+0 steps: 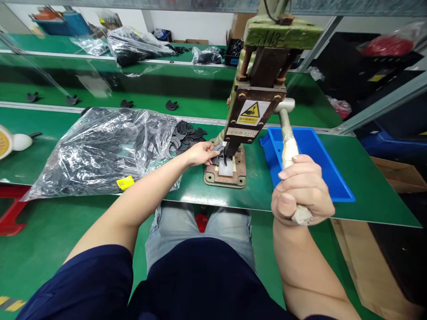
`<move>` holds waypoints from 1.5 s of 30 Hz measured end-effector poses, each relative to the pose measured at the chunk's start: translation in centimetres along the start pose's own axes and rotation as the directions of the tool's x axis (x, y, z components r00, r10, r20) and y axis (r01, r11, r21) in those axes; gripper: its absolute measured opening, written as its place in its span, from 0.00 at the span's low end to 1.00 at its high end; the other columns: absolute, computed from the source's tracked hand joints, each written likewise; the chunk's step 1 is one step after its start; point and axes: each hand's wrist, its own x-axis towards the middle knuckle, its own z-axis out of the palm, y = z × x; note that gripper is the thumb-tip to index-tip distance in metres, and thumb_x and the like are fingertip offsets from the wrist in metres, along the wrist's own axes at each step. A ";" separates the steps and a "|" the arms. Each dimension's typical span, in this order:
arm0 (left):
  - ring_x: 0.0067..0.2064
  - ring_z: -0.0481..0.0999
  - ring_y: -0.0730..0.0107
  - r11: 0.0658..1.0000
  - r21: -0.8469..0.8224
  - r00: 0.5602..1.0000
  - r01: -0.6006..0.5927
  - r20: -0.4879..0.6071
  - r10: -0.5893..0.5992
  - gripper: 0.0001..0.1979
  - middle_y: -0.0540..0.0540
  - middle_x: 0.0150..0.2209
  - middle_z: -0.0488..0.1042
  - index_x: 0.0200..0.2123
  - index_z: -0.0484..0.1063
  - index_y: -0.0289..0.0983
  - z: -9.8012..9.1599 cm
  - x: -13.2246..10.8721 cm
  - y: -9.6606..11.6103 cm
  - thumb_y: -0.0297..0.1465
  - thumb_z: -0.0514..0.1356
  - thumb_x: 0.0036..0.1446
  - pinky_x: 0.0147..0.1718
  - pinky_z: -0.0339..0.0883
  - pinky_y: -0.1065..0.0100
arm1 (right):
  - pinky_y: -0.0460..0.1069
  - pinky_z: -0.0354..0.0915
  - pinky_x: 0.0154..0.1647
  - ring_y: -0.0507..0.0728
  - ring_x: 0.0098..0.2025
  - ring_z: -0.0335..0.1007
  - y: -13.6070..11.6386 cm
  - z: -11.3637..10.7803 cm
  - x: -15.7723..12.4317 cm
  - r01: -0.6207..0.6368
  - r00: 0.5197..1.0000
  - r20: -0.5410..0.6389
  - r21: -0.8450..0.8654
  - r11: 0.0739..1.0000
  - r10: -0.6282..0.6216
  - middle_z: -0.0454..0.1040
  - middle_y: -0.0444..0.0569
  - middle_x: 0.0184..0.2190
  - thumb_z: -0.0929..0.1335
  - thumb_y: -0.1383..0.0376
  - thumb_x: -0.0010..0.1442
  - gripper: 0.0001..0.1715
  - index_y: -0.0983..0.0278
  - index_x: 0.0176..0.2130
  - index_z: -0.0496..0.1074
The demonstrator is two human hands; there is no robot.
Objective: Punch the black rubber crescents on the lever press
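My left hand (204, 154) is closed on a dark grey crescent-shaped part (216, 152), at the left side of the plate under the press ram. The hand press (251, 111) is green and brown, with a yellow warning label, and its base (213, 178) sits on the green bench. A small black curved piece (225, 156) stands on the plate beneath the ram. My right hand (300, 189) is wrapped round the tape-covered press lever (288, 149). Left of the press, a pile of similar grey crescent parts (187, 135) spills from a clear plastic bag (100, 151).
A blue tray (328, 169) stands right of the press. Behind the bench runs a green belt (140, 89) carrying several dark parts. Bagged parts (133, 42) lie on the far shelf. At the left edge is a round white and yellow object (10, 142).
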 end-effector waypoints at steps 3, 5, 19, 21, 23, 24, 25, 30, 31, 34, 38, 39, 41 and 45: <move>0.23 0.78 0.74 0.999 -0.019 0.998 0.049 0.030 -0.049 0.21 0.52 0.22 0.74 0.30 0.64 0.38 -0.1 0.1 0.4 0.36 0.73 0.63 0.25 0.73 0.74 | 0.66 0.73 0.53 0.54 0.30 0.74 0.0 0.1 0.0 0.012 1.000 -0.014 0.015 1.000 -0.012 0.70 0.39 0.20 0.72 0.59 0.61 0.20 0.59 0.22 0.65; 0.23 0.78 0.73 0.996 -0.033 0.996 0.080 0.045 -0.078 0.21 0.51 0.22 0.74 0.30 0.64 0.38 -0.2 0.2 0.6 0.36 0.74 0.62 0.25 0.74 0.73 | 0.65 0.73 0.52 0.54 0.30 0.74 0.0 0.2 0.0 0.027 0.999 -0.026 0.025 0.999 -0.026 0.69 0.40 0.20 0.72 0.60 0.61 0.20 0.60 0.22 0.65; 0.25 0.83 0.65 0.947 -0.116 0.948 0.300 0.149 -0.282 0.20 0.45 0.21 0.77 0.32 0.68 0.37 -0.4 0.9 0.9 0.38 0.76 0.59 0.26 0.78 0.72 | 0.65 0.76 0.50 0.53 0.28 0.73 0.1 0.5 0.5 0.020 0.999 -0.029 -0.010 1.000 -0.020 0.68 0.39 0.19 0.72 0.55 0.63 0.24 0.59 0.21 0.63; 0.24 0.83 0.65 0.945 -0.127 0.950 0.300 0.130 -0.284 0.19 0.45 0.22 0.78 0.33 0.69 0.37 -0.2 0.7 0.9 0.37 0.76 0.59 0.26 0.78 0.72 | 0.62 0.77 0.48 0.52 0.27 0.73 0.3 0.8 2.2 0.049 0.996 -0.075 0.050 0.998 -0.045 0.67 0.38 0.18 0.73 0.53 0.63 0.25 0.59 0.21 0.65; 0.23 0.82 0.66 0.949 -0.130 0.955 0.289 0.108 -0.276 0.19 0.46 0.22 0.78 0.33 0.68 0.37 0.1 0.4 0.8 0.37 0.76 0.59 0.26 0.77 0.72 | 0.57 0.78 0.44 0.50 0.28 0.73 0.5 1.2 5.1 0.091 0.986 -0.151 0.136 0.987 -0.071 0.69 0.38 0.22 0.76 0.51 0.62 0.18 0.57 0.28 0.73; 0.23 0.81 0.68 0.951 -0.135 0.959 0.277 0.097 -0.266 0.19 0.46 0.22 0.77 0.33 0.68 0.37 0.2 0.2 0.8 0.38 0.75 0.60 0.26 0.77 0.73 | 0.56 0.78 0.45 0.50 0.32 0.76 0.6 1.2 6.9 0.088 0.984 -0.168 0.173 0.981 -0.058 0.73 0.38 0.27 0.76 0.51 0.61 0.13 0.56 0.35 0.78; 0.23 0.81 0.69 0.954 -0.147 0.964 0.261 0.085 -0.250 0.20 0.47 0.22 0.77 0.32 0.67 0.38 0.3 -0.1 0.7 0.38 0.75 0.61 0.25 0.76 0.73 | 0.55 0.78 0.49 0.51 0.38 0.79 0.7 1.2 8.6 0.058 0.987 -0.158 0.202 0.978 -0.026 0.77 0.40 0.35 0.77 0.51 0.61 0.15 0.55 0.44 0.81; 0.24 0.81 0.72 0.965 -0.239 0.994 0.110 0.003 -0.113 0.20 0.48 0.24 0.78 0.33 0.64 0.38 -0.6 -3.1 0.6 0.39 0.73 0.63 0.24 0.75 0.75 | 0.52 0.66 0.68 0.56 0.70 0.71 2.4 0.9 10.6 -0.132 0.982 -0.102 0.222 0.966 0.158 0.66 0.41 0.69 0.72 0.64 0.67 0.29 0.51 0.65 0.72; 0.25 0.81 0.72 0.966 -0.248 0.997 0.076 -0.002 -0.078 0.21 0.49 0.24 0.78 0.33 0.65 0.38 -1.1 -4.1 0.7 0.40 0.73 0.63 0.24 0.75 0.75 | 0.51 0.68 0.66 0.55 0.67 0.73 3.0 1.0 9.1 -0.133 0.977 -0.137 0.196 0.972 0.161 0.70 0.44 0.66 0.72 0.66 0.66 0.28 0.54 0.64 0.73; 0.25 0.82 0.69 0.965 -0.263 0.999 -0.008 0.028 0.016 0.22 0.48 0.24 0.79 0.33 0.66 0.38 -2.1 -7.5 1.4 0.43 0.73 0.62 0.24 0.75 0.74 | 0.48 0.77 0.51 0.50 0.44 0.79 4.6 2.1 1.9 -0.341 0.937 -0.053 0.073 0.937 0.345 0.78 0.45 0.42 0.76 0.64 0.62 0.17 0.61 0.51 0.77; 0.25 0.83 0.67 0.966 -0.251 0.992 -0.057 0.095 0.083 0.22 0.46 0.25 0.80 0.33 0.66 0.38 -2.1 -11.2 2.5 0.46 0.73 0.62 0.24 0.76 0.72 | 0.53 0.79 0.50 0.55 0.44 0.80 3.4 4.7 -6.6 -0.731 0.633 0.392 0.021 0.682 0.667 0.81 0.49 0.45 0.78 0.55 0.59 0.25 0.59 0.53 0.75; 0.24 0.83 0.67 0.967 -0.246 0.990 -0.068 0.103 0.096 0.22 0.46 0.25 0.80 0.33 0.66 0.38 -1.8 -11.8 2.6 0.46 0.72 0.62 0.24 0.76 0.71 | 0.54 0.80 0.49 0.55 0.45 0.80 2.6 5.4 -7.7 -0.767 0.584 0.458 0.042 0.640 0.670 0.81 0.50 0.46 0.79 0.53 0.58 0.26 0.58 0.52 0.75; 0.24 0.83 0.67 0.968 -0.236 0.987 -0.088 0.109 0.116 0.22 0.46 0.24 0.80 0.33 0.66 0.38 -1.1 -12.6 2.6 0.45 0.73 0.62 0.24 0.77 0.71 | 0.54 0.80 0.46 0.56 0.44 0.80 1.1 6.8 -8.6 -0.792 0.556 0.512 0.088 0.604 0.655 0.81 0.50 0.45 0.79 0.50 0.56 0.26 0.58 0.49 0.76; 0.24 0.82 0.67 0.974 -0.192 0.983 -0.118 0.115 0.142 0.21 0.47 0.24 0.79 0.32 0.67 0.38 -0.4 -13.3 2.2 0.45 0.72 0.62 0.23 0.77 0.71 | 0.52 0.77 0.39 0.56 0.39 0.77 -0.8 8.5 -8.7 -0.761 0.608 0.452 0.097 0.641 0.653 0.79 0.49 0.38 0.76 0.46 0.60 0.21 0.59 0.37 0.73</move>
